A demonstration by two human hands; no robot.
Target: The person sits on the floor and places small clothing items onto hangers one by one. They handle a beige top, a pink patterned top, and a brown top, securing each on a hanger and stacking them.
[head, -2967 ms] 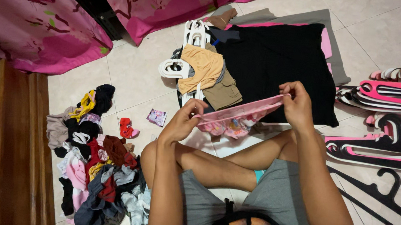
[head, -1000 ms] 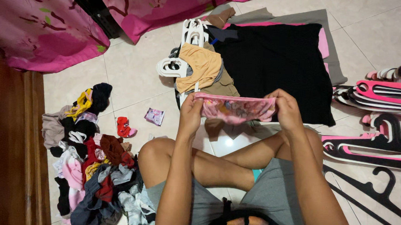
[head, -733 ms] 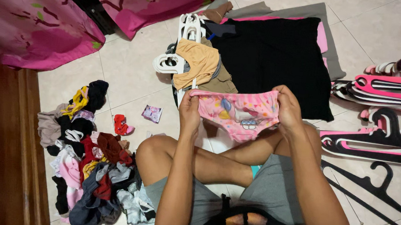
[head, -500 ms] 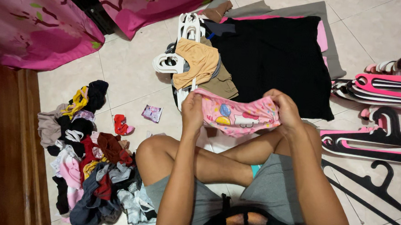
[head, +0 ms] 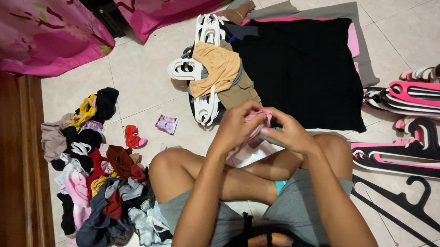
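both hands, left hand (head: 237, 127) and right hand (head: 290, 134), pinch the bunched pink underwear (head: 257, 121) (its long axis cannot be told).

Both hands meet just in front of the person's crossed legs: the left hand (head: 237, 125) and right hand (head: 290, 134) pinch a bunched pink garment (head: 257, 121) between them. Just beyond the garment lies a black cloth (head: 305, 67) with white hangers (head: 203, 71) at its left edge. A pile of mixed clothes (head: 100, 172) sits well left of it, pink and black hangers (head: 418, 125) to its right.
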